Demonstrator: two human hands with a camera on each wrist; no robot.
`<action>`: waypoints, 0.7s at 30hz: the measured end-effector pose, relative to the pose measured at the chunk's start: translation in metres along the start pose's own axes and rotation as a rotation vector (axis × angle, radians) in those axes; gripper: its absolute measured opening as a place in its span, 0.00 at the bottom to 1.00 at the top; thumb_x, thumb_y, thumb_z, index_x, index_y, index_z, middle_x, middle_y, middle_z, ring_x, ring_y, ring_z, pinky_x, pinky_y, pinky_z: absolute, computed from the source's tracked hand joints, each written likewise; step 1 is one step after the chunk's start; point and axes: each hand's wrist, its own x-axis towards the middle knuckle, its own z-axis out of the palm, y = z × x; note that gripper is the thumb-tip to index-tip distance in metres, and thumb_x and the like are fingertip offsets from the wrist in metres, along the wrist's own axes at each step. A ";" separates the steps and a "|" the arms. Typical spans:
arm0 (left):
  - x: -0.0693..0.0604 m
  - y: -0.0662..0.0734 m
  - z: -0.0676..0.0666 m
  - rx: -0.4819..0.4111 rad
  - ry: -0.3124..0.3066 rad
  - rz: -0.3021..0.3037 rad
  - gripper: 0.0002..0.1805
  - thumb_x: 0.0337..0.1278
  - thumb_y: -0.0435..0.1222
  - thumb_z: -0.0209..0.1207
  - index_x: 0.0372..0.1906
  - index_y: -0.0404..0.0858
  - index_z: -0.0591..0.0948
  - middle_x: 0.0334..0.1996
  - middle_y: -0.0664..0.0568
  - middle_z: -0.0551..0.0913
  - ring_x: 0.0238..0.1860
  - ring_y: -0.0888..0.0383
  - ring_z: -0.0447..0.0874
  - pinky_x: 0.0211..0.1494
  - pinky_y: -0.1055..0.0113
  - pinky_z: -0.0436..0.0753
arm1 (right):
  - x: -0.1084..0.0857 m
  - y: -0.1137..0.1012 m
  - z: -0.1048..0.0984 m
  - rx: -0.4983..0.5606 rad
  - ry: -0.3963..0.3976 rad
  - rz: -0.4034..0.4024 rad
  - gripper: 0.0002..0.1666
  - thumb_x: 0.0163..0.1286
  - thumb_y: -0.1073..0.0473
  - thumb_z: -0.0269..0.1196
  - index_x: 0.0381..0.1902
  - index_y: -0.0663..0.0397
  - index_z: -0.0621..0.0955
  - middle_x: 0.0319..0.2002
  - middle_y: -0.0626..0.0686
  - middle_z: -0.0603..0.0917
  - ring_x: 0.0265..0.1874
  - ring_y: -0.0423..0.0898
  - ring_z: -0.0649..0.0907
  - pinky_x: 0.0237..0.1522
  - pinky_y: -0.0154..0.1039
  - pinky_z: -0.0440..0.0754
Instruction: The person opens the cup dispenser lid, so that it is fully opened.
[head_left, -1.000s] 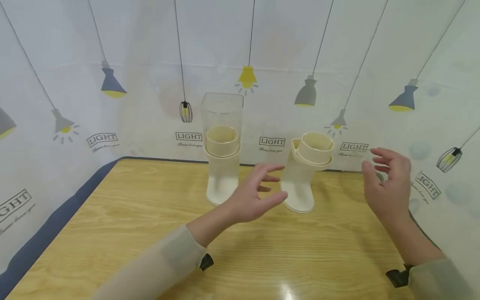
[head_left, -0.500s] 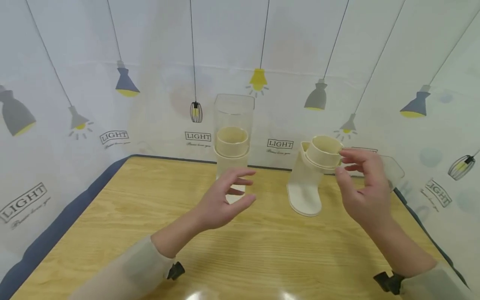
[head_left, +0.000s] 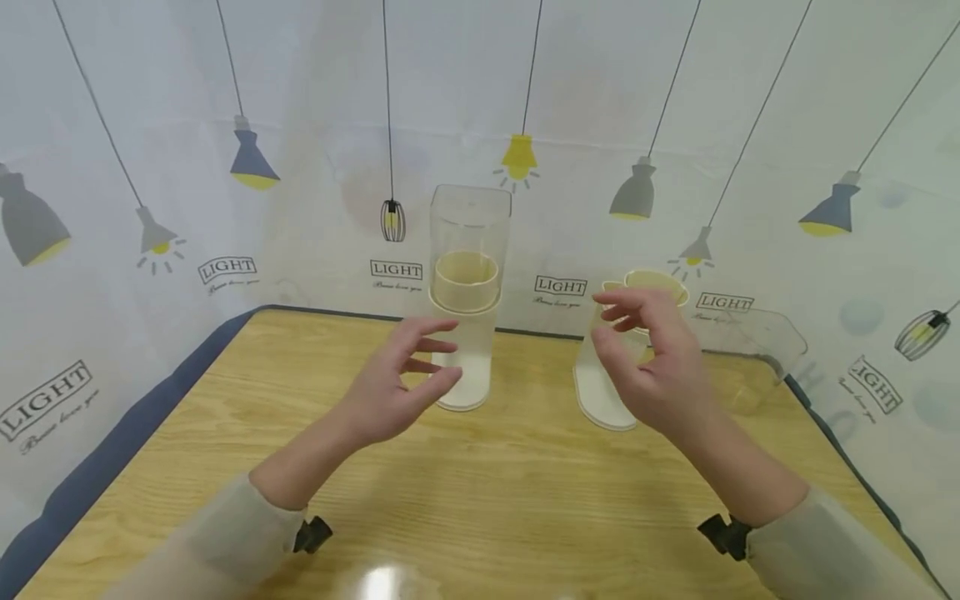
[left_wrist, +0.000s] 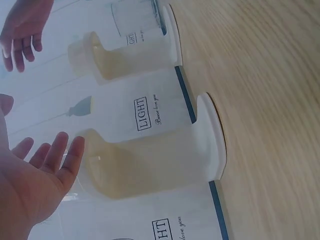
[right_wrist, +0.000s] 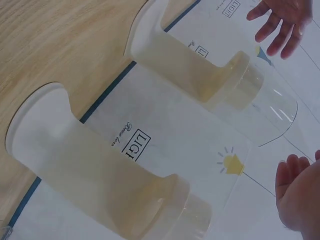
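Note:
My left hand (head_left: 386, 387) hovers in front of the left cream stand (head_left: 467, 358), fingers loosely bent and apart, with nothing in them. A clear, square-cornered container (head_left: 472, 208) sits upright on that stand, around its cream ring (head_left: 467, 282). My right hand (head_left: 656, 358) is held in front of the right cream stand (head_left: 600, 400) and hides part of it. It too is relaxed and holds nothing. The right stand's round collar (head_left: 656, 282) has no clear container on it. Another clear container (head_left: 783, 342) stands behind and to the right of my right hand.
Both stands rest on flat feet near the back edge of the wooden table (head_left: 480, 517). A white cloth (head_left: 315, 108) printed with hanging lamps rises behind and at the sides. Each wrist carries a black camera mount (head_left: 311, 533).
The view has turned slightly left. My left hand has drawn back leftward from between the stands, and my right hand has moved left, from beside the right stand to in front of it.

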 end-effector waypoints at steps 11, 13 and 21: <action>0.022 -0.014 -0.034 0.040 0.051 -0.085 0.34 0.73 0.33 0.68 0.79 0.36 0.71 0.76 0.40 0.72 0.70 0.40 0.84 0.64 0.46 0.89 | 0.036 0.004 0.025 -0.033 -0.081 0.061 0.22 0.75 0.62 0.66 0.65 0.62 0.83 0.58 0.59 0.85 0.55 0.56 0.84 0.58 0.42 0.83; 0.029 -0.018 -0.038 0.034 0.056 -0.104 0.36 0.73 0.34 0.69 0.80 0.37 0.70 0.78 0.40 0.70 0.71 0.40 0.83 0.66 0.43 0.88 | 0.044 0.004 0.031 -0.045 -0.099 0.078 0.23 0.76 0.61 0.66 0.66 0.61 0.82 0.61 0.60 0.84 0.56 0.56 0.84 0.59 0.47 0.83; 0.059 -0.036 -0.048 0.071 0.026 -0.235 0.50 0.69 0.48 0.74 0.87 0.44 0.60 0.84 0.42 0.63 0.78 0.42 0.74 0.73 0.40 0.82 | 0.076 0.006 0.058 -0.082 -0.155 0.095 0.31 0.75 0.56 0.70 0.72 0.58 0.79 0.67 0.62 0.79 0.60 0.58 0.81 0.62 0.52 0.83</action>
